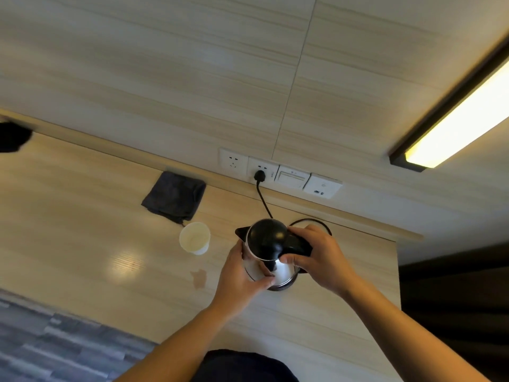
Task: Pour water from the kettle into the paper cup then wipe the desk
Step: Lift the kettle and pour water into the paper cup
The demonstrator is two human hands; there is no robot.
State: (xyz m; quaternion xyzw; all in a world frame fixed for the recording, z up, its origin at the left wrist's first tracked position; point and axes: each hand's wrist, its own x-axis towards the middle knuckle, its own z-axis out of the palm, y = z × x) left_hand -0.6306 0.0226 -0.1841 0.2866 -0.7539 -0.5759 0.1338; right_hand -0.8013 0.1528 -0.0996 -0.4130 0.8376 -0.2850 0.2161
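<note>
Pale wood desk [82, 216] against matching wall panel. Right hand [316, 257] clamped on handle of kettle [268, 244]; left hand [242, 274] wrapped round steel body, apparently steadying for lift. Kettle near desk's right edge. Paper cup [195, 238] just left, upright, apart. Small spill [199, 277] toward front edge. Dark cloth [174, 196] at back edge, untouched.
</note>
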